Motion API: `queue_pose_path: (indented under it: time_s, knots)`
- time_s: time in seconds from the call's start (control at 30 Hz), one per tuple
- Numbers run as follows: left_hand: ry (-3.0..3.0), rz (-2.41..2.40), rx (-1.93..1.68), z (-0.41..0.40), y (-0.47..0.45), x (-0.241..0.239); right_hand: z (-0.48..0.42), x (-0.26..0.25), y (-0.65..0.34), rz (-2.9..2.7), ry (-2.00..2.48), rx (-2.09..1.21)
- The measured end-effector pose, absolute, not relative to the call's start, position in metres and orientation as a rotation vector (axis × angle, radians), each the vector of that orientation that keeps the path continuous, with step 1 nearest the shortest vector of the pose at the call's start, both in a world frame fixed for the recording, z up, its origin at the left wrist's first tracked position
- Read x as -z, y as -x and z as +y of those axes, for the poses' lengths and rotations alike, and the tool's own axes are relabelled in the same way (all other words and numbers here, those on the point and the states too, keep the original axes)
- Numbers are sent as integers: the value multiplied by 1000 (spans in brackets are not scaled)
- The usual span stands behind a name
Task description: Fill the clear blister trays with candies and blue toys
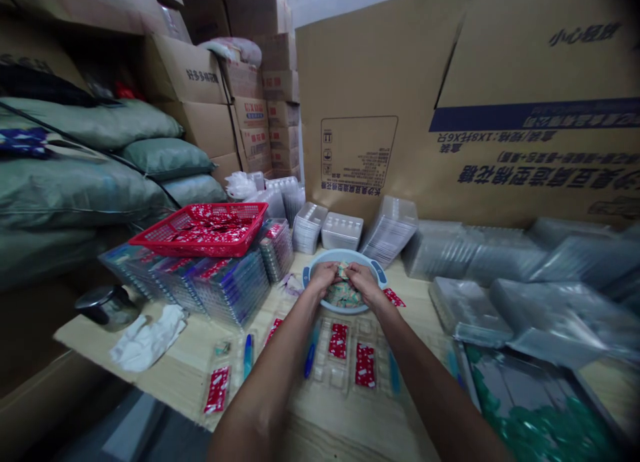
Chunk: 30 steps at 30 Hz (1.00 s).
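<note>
Both my hands reach into a pale blue plastic basin (314, 267) at the middle of the wooden table. My left hand (324, 277) and my right hand (363, 279) are closed together on a bunch of small packets (343, 271) above the pile of packets (344, 295) in the basin. Between my forearms lies a clear blister tray (345, 355) holding two red sachets (339, 340) and blue pens (310, 359). Another filled blister tray (225, 375) lies to the left of my left arm.
A red mesh basket (203, 230) of red sachets rests on stacks of filled trays (220, 282) at left. Stacks of empty clear trays (345, 230) line the back and right. A large cardboard wall (465, 95) stands behind. A white cloth (145, 339) and metal cup (106, 305) lie at left.
</note>
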<state>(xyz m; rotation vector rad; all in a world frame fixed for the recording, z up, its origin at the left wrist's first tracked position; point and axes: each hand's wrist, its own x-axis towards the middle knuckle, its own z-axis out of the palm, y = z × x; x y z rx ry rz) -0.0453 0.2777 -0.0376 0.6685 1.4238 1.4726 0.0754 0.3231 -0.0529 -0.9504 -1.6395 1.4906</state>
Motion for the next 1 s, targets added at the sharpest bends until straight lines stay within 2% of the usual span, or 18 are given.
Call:
queue_pose_path:
  time_s: [0.6,1.0]
  knots:
    - [-725,1425,-1551,277,47,43,331,57,-74,-1370,930,-1479]
    - [-611,1259,-1599,281,49,50,332,62,-70,-1759,1052,-1267]
